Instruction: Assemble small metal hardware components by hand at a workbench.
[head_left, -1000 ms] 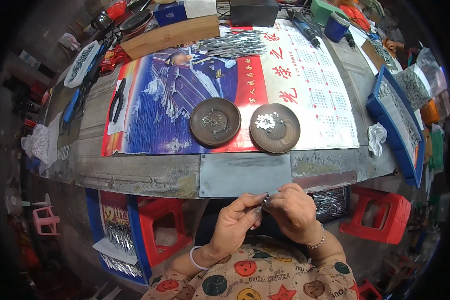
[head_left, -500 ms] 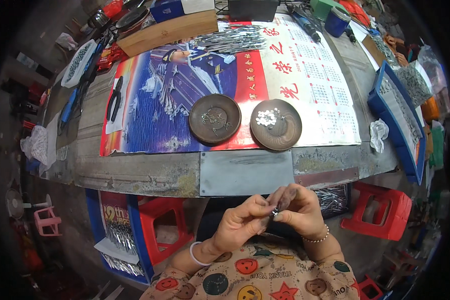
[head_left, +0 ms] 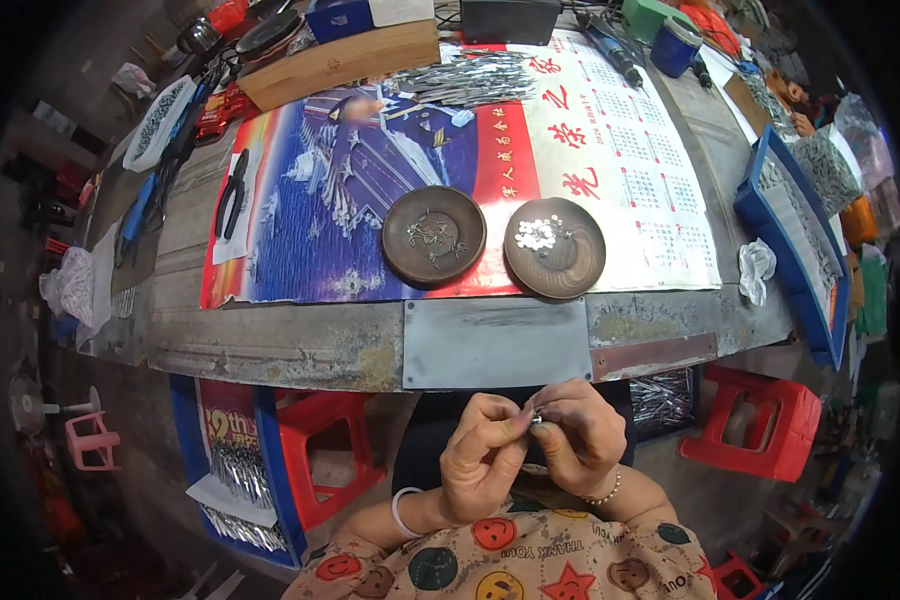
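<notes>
Close together in front of my body, both hands pinch at one spot just off the table's near edge. A tiny shiny metal piece [head_left: 537, 417] shows between the fingertips; its kind is too small to make out. My left hand [head_left: 482, 455] is closed, with thumb and forefinger against it. From the other side my right hand [head_left: 582, 435] closes on the same piece, fingers curled. On the table beyond, a brown wooden bowl [head_left: 402, 265] holds several small thin metal parts. Beside it, a second wooden bowl [head_left: 560, 280] contains small white round pieces and a few dark ones.
A calendar poster [head_left: 660, 180] covers much of the table. Black-handled pliers [head_left: 233, 195] lie at left, and a bundle of metal rods [head_left: 470, 78] at the back. Blue trays stand right [head_left: 785, 230] and below left [head_left: 288, 470]. Red stools [head_left: 770, 425] flank me.
Both hands have shifted slightly, the right one down and to the left. My left fingers are more upright now. The small metal piece stays between the fingertips.
</notes>
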The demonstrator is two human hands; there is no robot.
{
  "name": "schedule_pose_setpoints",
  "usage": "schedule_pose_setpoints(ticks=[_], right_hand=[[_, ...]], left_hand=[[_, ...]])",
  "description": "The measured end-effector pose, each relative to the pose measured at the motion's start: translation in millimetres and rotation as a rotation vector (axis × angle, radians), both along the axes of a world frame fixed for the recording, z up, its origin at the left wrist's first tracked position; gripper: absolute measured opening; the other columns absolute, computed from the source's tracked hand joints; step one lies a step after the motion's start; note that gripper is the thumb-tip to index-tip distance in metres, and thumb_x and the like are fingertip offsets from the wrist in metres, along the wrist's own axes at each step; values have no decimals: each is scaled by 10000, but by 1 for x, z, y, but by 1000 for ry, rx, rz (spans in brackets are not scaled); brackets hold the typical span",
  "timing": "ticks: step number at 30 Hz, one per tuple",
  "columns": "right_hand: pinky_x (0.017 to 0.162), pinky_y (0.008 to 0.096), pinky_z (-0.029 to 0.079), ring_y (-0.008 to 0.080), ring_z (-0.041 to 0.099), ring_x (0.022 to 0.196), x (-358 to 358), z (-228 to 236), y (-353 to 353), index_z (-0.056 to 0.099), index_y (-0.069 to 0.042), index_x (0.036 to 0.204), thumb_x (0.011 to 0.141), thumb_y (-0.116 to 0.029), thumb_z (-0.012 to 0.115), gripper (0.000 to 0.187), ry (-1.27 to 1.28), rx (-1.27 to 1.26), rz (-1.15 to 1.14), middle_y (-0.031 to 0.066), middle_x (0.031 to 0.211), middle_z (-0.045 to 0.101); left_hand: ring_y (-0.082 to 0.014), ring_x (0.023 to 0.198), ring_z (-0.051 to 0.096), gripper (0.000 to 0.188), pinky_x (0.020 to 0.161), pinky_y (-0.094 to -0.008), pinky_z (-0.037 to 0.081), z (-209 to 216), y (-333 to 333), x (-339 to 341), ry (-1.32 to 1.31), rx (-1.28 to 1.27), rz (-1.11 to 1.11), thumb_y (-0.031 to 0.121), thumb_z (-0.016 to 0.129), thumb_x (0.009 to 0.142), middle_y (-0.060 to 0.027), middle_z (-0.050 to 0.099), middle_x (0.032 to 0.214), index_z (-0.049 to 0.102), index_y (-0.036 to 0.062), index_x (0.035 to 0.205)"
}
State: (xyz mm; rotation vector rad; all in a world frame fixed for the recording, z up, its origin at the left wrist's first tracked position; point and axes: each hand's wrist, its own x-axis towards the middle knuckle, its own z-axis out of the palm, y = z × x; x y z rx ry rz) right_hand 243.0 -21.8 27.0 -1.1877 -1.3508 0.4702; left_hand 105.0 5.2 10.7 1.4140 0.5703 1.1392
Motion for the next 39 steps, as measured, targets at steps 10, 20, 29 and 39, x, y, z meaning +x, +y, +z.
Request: schedule_pose_setpoints(ticks=[10,20,29,39], right_hand=[[420,376,353,288,444,462,-2,-23,-1,479,-16,670,824,-90,541,181,-168,34,75,118,596,439],[563,222,389,104,448,678,27,-5,12,483,-50,1007,741,-72,690,337,439,-141,-443,20,883,496],[521,201,355,109,414,688,4,1,-1,327,-99,1163,614,-103,816,736,-46,80,65,87,947,395],[542,219,355,98,405,687,4,-9,5,369,-57,1150,601,-75,830,717,325,-146,-48,52,913,427]], left_hand=[[-179,904,504,316,788,-261,422,-3,-2,-3,0,-5,-114,-93,570,839,-107,539,1007,628,8,1133],[-84,842,487,318,740,-185,404,-2,-12,-10,-165,-403,-309,-113,511,895,-51,450,1023,588,-27,1192],[-73,832,482,182,710,-186,413,-13,-11,-3,-333,-522,-255,-79,506,916,-49,452,1016,576,-15,1072],[-97,799,504,259,655,-213,416,-12,-13,-12,-533,-822,-312,-104,533,869,-73,506,1051,602,14,1089]])
